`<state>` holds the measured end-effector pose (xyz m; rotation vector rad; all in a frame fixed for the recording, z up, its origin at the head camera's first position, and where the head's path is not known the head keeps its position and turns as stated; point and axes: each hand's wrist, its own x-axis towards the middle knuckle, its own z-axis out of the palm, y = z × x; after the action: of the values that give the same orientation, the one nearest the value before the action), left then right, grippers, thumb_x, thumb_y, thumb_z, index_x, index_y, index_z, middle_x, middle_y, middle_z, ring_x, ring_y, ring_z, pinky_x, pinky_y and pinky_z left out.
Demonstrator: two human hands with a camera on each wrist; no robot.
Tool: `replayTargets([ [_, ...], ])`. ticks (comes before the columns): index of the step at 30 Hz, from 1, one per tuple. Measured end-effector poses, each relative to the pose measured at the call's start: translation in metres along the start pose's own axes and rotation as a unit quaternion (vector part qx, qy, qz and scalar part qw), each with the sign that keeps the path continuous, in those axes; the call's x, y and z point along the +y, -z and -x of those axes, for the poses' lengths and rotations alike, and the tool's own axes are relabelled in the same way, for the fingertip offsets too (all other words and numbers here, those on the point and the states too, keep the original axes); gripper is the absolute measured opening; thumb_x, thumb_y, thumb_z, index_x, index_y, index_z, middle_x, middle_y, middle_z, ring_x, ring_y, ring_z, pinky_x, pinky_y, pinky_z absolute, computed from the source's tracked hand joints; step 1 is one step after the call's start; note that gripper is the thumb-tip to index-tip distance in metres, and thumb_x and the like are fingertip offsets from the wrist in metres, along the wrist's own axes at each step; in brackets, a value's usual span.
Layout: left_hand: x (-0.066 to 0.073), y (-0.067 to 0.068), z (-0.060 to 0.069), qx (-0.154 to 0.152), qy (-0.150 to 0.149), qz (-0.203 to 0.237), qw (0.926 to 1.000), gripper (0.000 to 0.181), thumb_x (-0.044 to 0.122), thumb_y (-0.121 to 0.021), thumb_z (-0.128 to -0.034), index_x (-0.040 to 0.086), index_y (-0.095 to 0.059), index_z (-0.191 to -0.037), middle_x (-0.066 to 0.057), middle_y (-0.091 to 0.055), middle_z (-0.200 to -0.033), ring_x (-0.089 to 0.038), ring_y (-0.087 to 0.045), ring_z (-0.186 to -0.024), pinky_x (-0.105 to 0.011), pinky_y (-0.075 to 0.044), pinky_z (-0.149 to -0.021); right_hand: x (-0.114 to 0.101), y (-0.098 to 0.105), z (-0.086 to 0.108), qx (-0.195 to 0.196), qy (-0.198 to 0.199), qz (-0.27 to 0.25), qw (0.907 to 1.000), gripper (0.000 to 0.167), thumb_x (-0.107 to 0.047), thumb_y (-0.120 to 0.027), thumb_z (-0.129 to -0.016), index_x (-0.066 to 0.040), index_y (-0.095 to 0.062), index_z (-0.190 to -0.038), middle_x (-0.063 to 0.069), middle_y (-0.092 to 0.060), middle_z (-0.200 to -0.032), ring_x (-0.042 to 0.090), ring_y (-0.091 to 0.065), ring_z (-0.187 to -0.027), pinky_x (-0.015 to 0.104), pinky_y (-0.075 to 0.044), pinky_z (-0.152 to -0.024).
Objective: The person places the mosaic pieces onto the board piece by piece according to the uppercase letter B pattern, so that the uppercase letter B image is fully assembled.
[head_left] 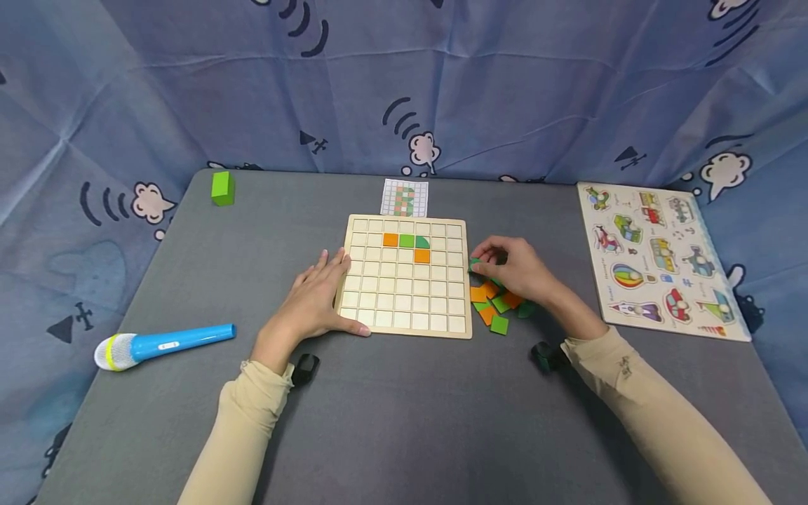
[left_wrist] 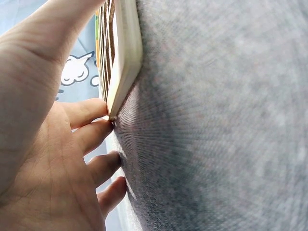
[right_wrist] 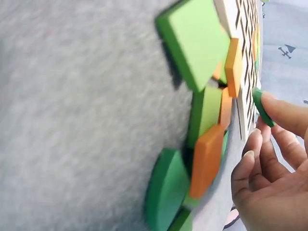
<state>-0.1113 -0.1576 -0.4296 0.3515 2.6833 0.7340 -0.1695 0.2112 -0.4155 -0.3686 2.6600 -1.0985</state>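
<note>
A square wooden grid board (head_left: 404,287) lies on the table, with an orange tile (head_left: 391,240), a light green tile (head_left: 407,240) and a dark green rounded tile (head_left: 422,243) in one row. Another orange tile (head_left: 421,257) sits below the dark green one. My left hand (head_left: 315,298) rests at the board's left side, fingers spread, thumb at the lower edge. Between thumb and fingers, my right hand (head_left: 514,266) pinches a dark green tile (right_wrist: 263,107) beside the board's right edge. Loose orange and green tiles (right_wrist: 197,43) lie in a pile under that hand.
A small printed pattern card (head_left: 405,198) touches the board's far side. To the right lies a picture puzzle board (head_left: 663,263). At the left are a blue toy microphone (head_left: 167,346) and a green block (head_left: 223,189). A patterned blue cloth (head_left: 353,91) hangs behind the table.
</note>
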Motion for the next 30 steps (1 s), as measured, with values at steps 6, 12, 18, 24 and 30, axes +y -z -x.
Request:
replayTargets([
  [6,0.001,0.000,0.000,0.000,0.001,0.000,1.0000,0.142,0.057,-0.098,-0.0672,0.008,-0.015,-0.171,-0.008,-0.006,-0.180,-0.034,0.001,-0.167,-0.061,-0.012,-0.132,-0.006,-0.012,-0.005,0.005,0.008,-0.016,0.9998,0.022,-0.015,-0.072,-0.103,-0.003,-0.075,-0.120,0.016,-0.071,-0.101,0.025,-0.060,-0.086,0.027,-0.047,-0.071],
  [12,0.002,0.000,0.001,0.000,-0.001,0.000,1.0000,0.142,0.057,-0.098,-0.0671,0.008,-0.015,-0.171,-0.008,-0.006,-0.180,-0.035,0.000,-0.167,-0.061,-0.013,-0.132,-0.017,-0.028,-0.012,0.021,0.016,-0.035,0.9990,0.016,-0.014,-0.078,-0.098,-0.002,-0.075,-0.108,0.015,-0.074,-0.096,0.022,-0.064,-0.082,0.025,-0.049,-0.070],
  [18,0.001,0.000,0.001,-0.001,-0.001,0.002,1.0000,0.142,0.057,-0.098,-0.0672,0.008,-0.015,-0.171,-0.008,-0.005,-0.180,-0.034,0.001,-0.167,-0.061,-0.012,-0.132,-0.034,-0.036,-0.016,0.014,0.001,-0.052,0.9986,0.012,-0.014,-0.076,-0.099,-0.005,-0.078,-0.107,0.012,-0.076,-0.095,0.023,-0.065,-0.084,0.031,-0.050,-0.075],
  [24,0.001,0.000,0.000,0.001,-0.002,-0.001,1.0000,0.141,0.058,-0.097,-0.0675,0.007,-0.016,-0.171,-0.008,-0.006,-0.180,-0.034,0.001,-0.167,-0.061,-0.012,-0.132,-0.039,-0.046,-0.020,0.009,0.005,-0.057,0.9983,0.011,-0.014,-0.077,-0.099,-0.005,-0.079,-0.105,0.011,-0.077,-0.095,0.023,-0.068,-0.085,0.032,-0.051,-0.075],
  [30,0.002,0.000,0.000,-0.001,0.000,-0.003,1.0000,0.141,0.058,-0.097,-0.0674,0.007,-0.017,-0.171,-0.008,-0.006,-0.180,-0.034,0.001,-0.168,-0.061,-0.012,-0.132,-0.042,-0.055,-0.022,0.023,0.006,-0.068,0.9974,0.010,-0.012,-0.078,-0.097,-0.004,-0.080,-0.103,0.013,-0.077,-0.094,0.023,-0.069,-0.082,0.031,-0.053,-0.075],
])
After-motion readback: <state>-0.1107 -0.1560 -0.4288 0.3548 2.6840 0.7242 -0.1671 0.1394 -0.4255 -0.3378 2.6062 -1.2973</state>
